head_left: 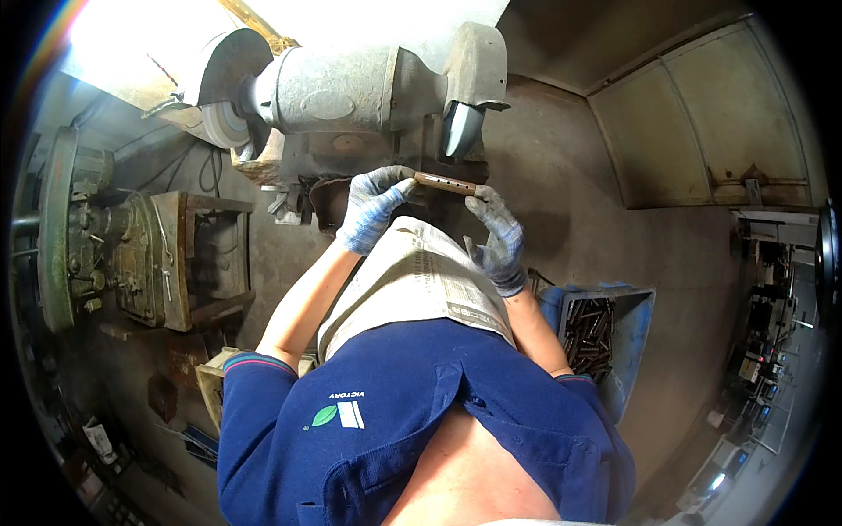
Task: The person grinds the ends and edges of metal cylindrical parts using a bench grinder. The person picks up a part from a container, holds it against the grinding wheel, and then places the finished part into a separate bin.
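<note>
Between my two gloved hands is a short brown metal bar (445, 183) with a row of small dark holes along it. My left hand (375, 206) pinches its left end between thumb and fingers. At the other end, my right hand (496, 230) grips the bar with its fingertips, the lower fingers curled loosely. Both gloves are grey with blue patches. Just beyond the bar stands a grey double-ended bench grinder (338, 88), with a pale wheel (225, 124) at its left and another wheel (463, 128) under the right guard. The bar is apart from both wheels.
A blue bin (633, 342) full of dark metal pieces (589, 337) stands by my right elbow. Newspaper-like sheeting (417, 272) covers my lap. At the left is a green machine (132, 254) on a frame. A metal cabinet (693, 123) stands at the far right.
</note>
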A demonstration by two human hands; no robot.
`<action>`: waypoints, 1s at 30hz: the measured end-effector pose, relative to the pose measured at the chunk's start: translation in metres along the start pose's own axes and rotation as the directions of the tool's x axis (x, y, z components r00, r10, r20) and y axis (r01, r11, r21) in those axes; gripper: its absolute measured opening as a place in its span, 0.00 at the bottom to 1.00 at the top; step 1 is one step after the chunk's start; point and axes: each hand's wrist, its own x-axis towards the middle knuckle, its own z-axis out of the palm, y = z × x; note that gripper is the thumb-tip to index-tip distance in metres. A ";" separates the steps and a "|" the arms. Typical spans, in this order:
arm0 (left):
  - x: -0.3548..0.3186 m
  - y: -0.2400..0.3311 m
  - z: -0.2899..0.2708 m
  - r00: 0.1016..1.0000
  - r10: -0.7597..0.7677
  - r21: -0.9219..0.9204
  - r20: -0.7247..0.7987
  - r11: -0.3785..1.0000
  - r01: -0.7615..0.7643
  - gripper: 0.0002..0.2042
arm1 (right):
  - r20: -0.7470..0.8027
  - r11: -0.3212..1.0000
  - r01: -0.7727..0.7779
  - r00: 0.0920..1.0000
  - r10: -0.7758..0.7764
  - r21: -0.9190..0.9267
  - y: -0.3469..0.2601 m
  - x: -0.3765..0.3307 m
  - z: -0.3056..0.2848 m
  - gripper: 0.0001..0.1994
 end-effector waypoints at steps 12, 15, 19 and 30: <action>0.002 0.010 0.012 0.985 -0.138 0.073 -0.099 0.987 0.145 0.09 | 0.028 0.992 0.104 0.994 -0.102 -0.074 -0.015 0.005 -0.002 0.21; 0.009 -0.003 0.006 0.992 -0.049 0.082 -0.115 0.995 0.058 0.07 | 0.028 0.996 0.069 0.997 -0.068 -0.055 -0.015 0.006 -0.002 0.20; 0.014 -0.014 0.002 0.997 0.016 0.140 -0.070 0.990 -0.006 0.05 | -0.016 0.993 -0.089 0.996 0.090 0.082 -0.010 0.000 0.003 0.16; 0.033 -0.044 -0.004 0.992 0.039 0.290 -0.124 0.957 -0.002 0.06 | -0.119 0.950 -0.269 0.950 0.289 0.160 0.040 -0.012 0.010 0.12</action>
